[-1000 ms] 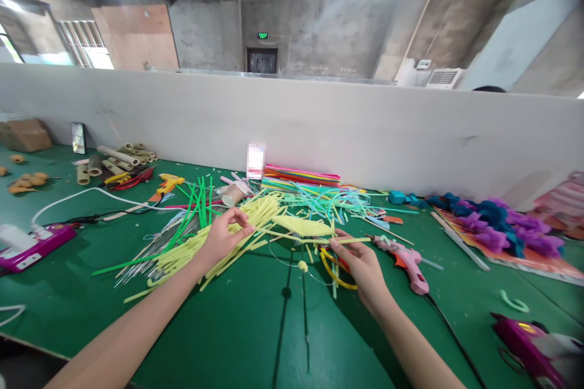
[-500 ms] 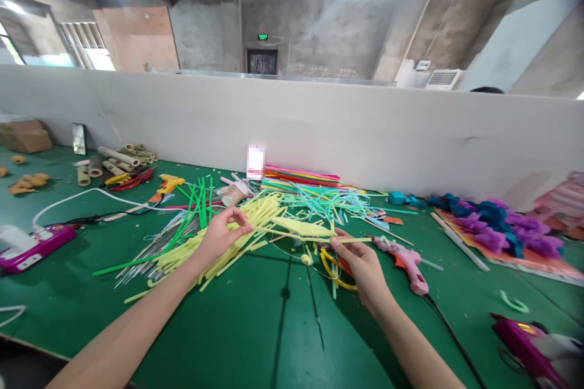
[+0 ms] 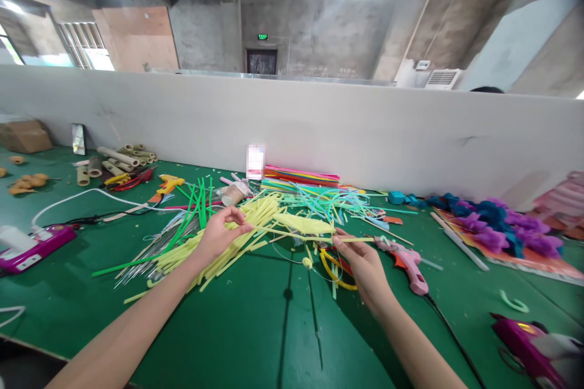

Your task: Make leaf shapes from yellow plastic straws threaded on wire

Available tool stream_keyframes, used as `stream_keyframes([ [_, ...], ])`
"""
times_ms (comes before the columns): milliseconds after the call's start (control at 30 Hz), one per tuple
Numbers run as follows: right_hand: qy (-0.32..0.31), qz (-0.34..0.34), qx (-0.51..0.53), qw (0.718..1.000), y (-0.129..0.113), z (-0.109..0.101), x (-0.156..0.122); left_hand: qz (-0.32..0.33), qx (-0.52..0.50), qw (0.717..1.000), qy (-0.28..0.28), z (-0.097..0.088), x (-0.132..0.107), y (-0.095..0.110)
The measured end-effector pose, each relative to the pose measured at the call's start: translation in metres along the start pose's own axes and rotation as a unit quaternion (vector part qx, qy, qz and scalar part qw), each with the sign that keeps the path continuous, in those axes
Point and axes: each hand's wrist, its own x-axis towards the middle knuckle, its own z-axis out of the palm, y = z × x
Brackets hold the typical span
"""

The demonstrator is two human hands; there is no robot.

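Note:
Between my two hands runs a thin yellow pipe cleaner (image 3: 279, 232), roughly level above the table. My left hand (image 3: 223, 232) pinches its left end between thumb and fingertips. On the other side, my right hand (image 3: 364, 264) grips the strip, and a short end sticks out past the fingers. A wider, leaf-shaped yellow piece (image 3: 303, 224) lies just above the strip near my right fingertips; whether it is attached I cannot tell. Below hangs a small yellow ball (image 3: 307, 263) with a thin dark stem and a fine wire loop around it.
Yellow pipe cleaners (image 3: 219, 249) lie heaped behind my left hand, with green and turquoise ones (image 3: 319, 202) nearby. A pink glue gun (image 3: 408, 261) rests right of my right hand. Pliers (image 3: 132, 179), a yellow glue gun (image 3: 170, 183), power strips (image 3: 41, 249) and purple flowers (image 3: 497, 231) surround the work area.
The hanging ball and its stem have swung slightly right, with the stem's tip a little lower. Both hands keep nearly the same place and grip.

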Motion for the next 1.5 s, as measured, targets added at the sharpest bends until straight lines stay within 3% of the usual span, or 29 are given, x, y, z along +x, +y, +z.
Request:
stream_keyframes([
  [1500, -0.03, -0.067, 0.01, 0.997, -0.012, 0.003, -0.004, -0.012, 0.024, 1.0, 0.007, -0.009, 0.004, 0.008],
])
